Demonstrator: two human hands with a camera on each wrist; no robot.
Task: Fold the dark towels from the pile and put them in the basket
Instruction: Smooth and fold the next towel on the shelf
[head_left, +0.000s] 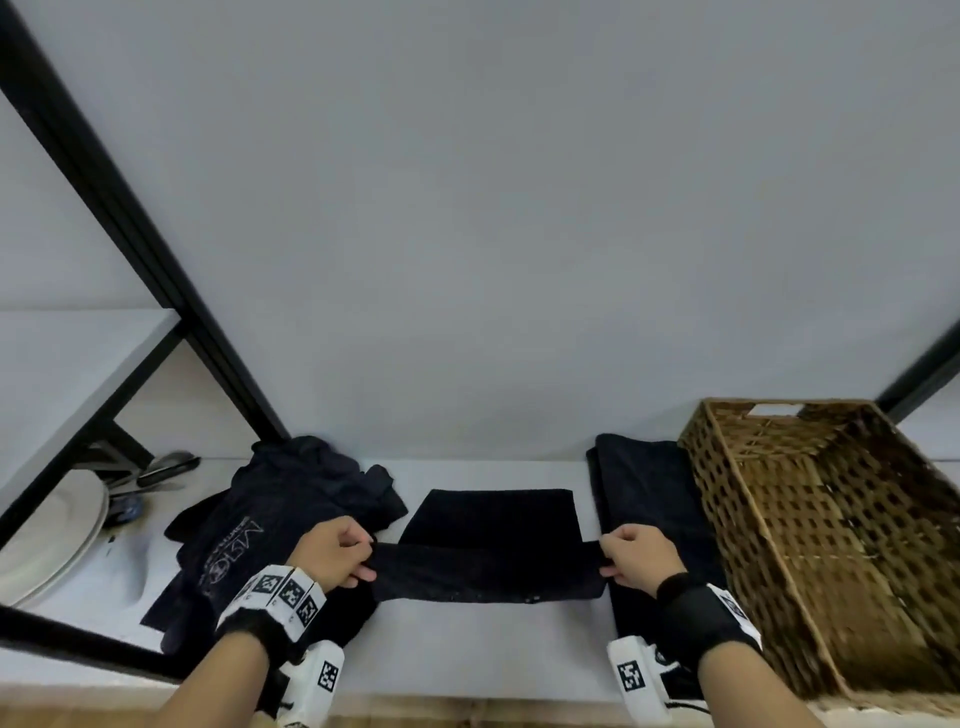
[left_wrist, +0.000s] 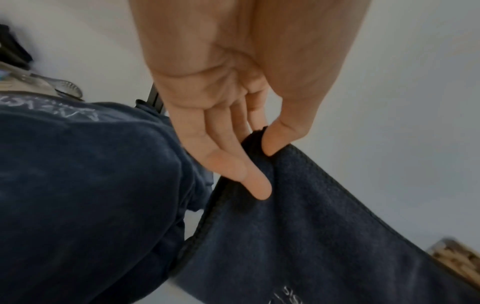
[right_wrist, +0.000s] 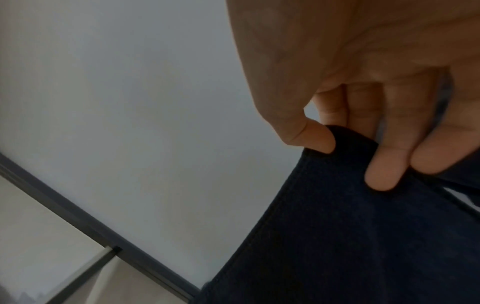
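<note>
A dark towel (head_left: 488, 540) lies on the white shelf between my hands, its near edge lifted and folded toward the back. My left hand (head_left: 358, 558) pinches its left corner (left_wrist: 262, 142) between thumb and fingers. My right hand (head_left: 610, 558) pinches the right corner (right_wrist: 348, 144) the same way. A loose pile of dark towels (head_left: 275, 519) sits on the left, under my left wrist. A folded dark towel (head_left: 644, 493) lies on the right, beside the wicker basket (head_left: 831, 530), which looks empty.
White plates (head_left: 57, 540) and some cutlery (head_left: 161, 470) sit at the far left of the shelf. A black frame post (head_left: 140, 234) slants up on the left. A grey wall closes the back. The shelf's front edge is near my wrists.
</note>
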